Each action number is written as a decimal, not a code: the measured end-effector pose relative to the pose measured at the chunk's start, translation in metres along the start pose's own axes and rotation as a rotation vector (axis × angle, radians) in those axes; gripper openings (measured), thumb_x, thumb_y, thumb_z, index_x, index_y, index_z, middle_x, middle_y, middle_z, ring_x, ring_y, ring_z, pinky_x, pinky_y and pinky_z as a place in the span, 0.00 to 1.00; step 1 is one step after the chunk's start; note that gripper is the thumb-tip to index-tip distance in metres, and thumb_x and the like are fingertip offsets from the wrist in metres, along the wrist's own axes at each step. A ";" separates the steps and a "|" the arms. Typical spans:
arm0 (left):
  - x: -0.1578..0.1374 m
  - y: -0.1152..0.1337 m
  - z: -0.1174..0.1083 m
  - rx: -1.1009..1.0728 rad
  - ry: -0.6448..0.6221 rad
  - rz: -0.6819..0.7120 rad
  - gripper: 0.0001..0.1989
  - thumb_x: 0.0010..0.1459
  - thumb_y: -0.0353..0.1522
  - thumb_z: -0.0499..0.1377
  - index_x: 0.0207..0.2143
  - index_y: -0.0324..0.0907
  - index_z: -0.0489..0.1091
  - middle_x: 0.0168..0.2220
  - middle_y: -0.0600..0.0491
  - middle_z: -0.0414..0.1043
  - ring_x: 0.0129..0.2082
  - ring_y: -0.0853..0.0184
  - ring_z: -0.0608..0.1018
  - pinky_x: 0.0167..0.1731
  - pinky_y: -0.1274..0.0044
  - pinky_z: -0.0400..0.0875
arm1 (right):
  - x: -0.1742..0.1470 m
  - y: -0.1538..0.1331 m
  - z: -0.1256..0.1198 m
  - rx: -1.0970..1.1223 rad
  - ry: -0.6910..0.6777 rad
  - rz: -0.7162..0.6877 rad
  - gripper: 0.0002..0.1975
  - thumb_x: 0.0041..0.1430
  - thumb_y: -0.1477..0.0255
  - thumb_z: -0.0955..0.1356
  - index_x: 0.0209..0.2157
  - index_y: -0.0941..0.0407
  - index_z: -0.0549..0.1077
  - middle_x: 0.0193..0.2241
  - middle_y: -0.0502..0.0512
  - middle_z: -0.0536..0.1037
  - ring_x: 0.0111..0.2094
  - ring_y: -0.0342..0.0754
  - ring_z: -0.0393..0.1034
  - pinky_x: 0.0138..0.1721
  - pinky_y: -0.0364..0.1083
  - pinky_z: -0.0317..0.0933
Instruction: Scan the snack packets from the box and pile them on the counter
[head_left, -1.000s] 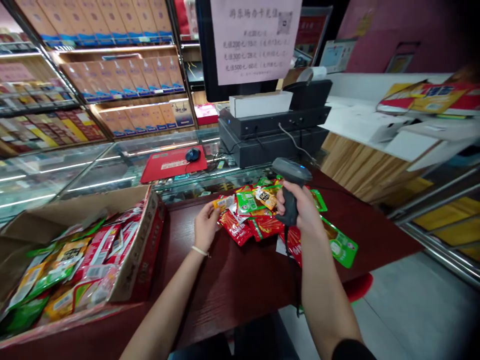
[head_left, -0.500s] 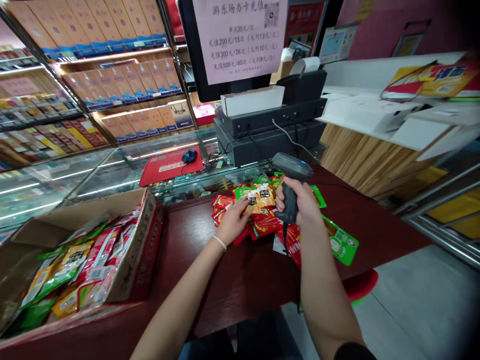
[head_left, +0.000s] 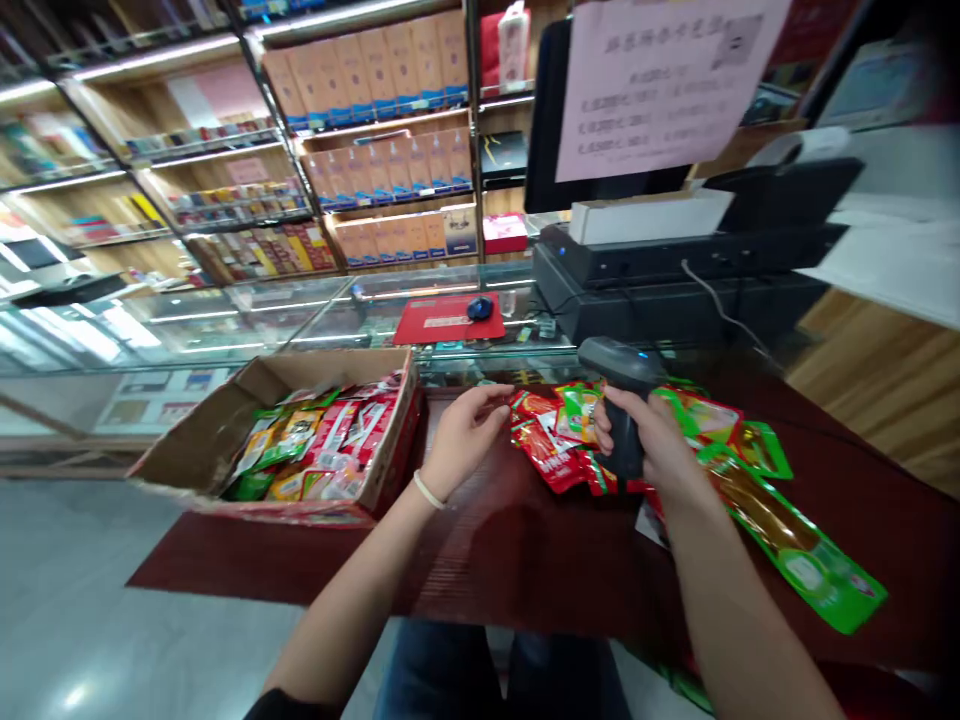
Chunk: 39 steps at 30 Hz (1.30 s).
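Note:
My right hand (head_left: 660, 445) is wrapped round the grip of a black barcode scanner (head_left: 622, 365), whose head points left above the snack packets. My left hand (head_left: 466, 435), with a pale band at the wrist, hovers at the left edge of the pile. Its fingers curve loosely, thumb apart, and nothing shows between them. Under and beside the scanner lie red snack packets (head_left: 551, 455) and a green-and-orange packet (head_left: 579, 412). To the right a long green packet (head_left: 802, 540) with a brown strip inside lies slanted on the dark red table (head_left: 480, 570). My right hand and forearm hide part of the pile.
An open cardboard box (head_left: 394, 440) of mixed packets stands on the left. Behind are a glass counter (head_left: 300, 315), a red mouse pad (head_left: 431, 320) with a mouse (head_left: 480, 308), and a monitor (head_left: 551, 120) above a black cash drawer (head_left: 675, 300). Stocked shelves line the back.
The view has swung left. My left hand has come off the orange packets to the pile's left side. The scanner stays in my right hand, above the packets.

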<state>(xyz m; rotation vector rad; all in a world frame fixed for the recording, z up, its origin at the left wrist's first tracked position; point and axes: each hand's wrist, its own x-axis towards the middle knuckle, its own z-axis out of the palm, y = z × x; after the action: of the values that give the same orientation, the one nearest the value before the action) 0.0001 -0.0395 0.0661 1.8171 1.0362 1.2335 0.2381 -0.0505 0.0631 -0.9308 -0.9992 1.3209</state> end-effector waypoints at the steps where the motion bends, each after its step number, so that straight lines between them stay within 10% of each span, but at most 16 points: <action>1: -0.005 0.006 -0.014 0.025 0.012 0.016 0.15 0.60 0.32 0.57 0.50 0.43 0.72 0.51 0.48 0.74 0.50 0.63 0.76 0.52 0.71 0.70 | 0.000 0.001 0.010 -0.019 -0.029 0.013 0.10 0.58 0.64 0.70 0.30 0.54 0.67 0.18 0.45 0.68 0.14 0.41 0.61 0.14 0.41 0.56; 11: -0.050 -0.014 -0.184 0.351 0.118 -0.150 0.16 0.59 0.38 0.58 0.47 0.41 0.72 0.44 0.49 0.77 0.42 0.64 0.78 0.45 0.74 0.71 | 0.001 0.021 0.115 -0.131 -0.295 0.122 0.12 0.57 0.64 0.71 0.29 0.55 0.67 0.17 0.45 0.68 0.14 0.41 0.61 0.14 0.41 0.57; 16: -0.066 -0.046 -0.240 0.649 -0.114 -0.333 0.15 0.56 0.42 0.58 0.37 0.41 0.74 0.28 0.54 0.74 0.28 0.67 0.74 0.29 0.78 0.65 | 0.006 0.039 0.164 -0.179 -0.384 0.148 0.12 0.56 0.63 0.71 0.34 0.54 0.66 0.17 0.43 0.69 0.13 0.41 0.61 0.13 0.40 0.57; 22: -0.068 -0.070 -0.248 0.746 -0.466 -0.380 0.11 0.51 0.38 0.61 0.34 0.42 0.73 0.28 0.53 0.74 0.27 0.67 0.72 0.28 0.79 0.59 | 0.003 0.054 0.197 -0.277 -0.454 0.227 0.15 0.54 0.61 0.71 0.29 0.55 0.64 0.16 0.43 0.68 0.12 0.40 0.61 0.13 0.39 0.55; 31: -0.069 -0.086 -0.239 0.705 -0.618 -0.235 0.07 0.43 0.32 0.65 0.22 0.42 0.68 0.24 0.55 0.68 0.24 0.68 0.66 0.27 0.77 0.56 | -0.001 0.062 0.211 -0.279 -0.452 0.257 0.16 0.52 0.61 0.72 0.28 0.54 0.64 0.16 0.43 0.68 0.12 0.40 0.61 0.13 0.40 0.57; 39: -0.069 -0.066 -0.244 0.265 -0.035 -0.381 0.13 0.55 0.42 0.59 0.32 0.41 0.65 0.27 0.57 0.66 0.25 0.72 0.69 0.25 0.80 0.66 | -0.009 0.053 0.197 -0.243 -0.429 0.221 0.16 0.54 0.60 0.72 0.33 0.54 0.65 0.16 0.43 0.69 0.13 0.41 0.61 0.13 0.40 0.56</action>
<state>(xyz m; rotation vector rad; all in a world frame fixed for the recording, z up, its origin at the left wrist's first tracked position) -0.2614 -0.0457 0.0564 1.7161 1.5009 0.8637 0.0347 -0.0607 0.0744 -0.9809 -1.4428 1.6533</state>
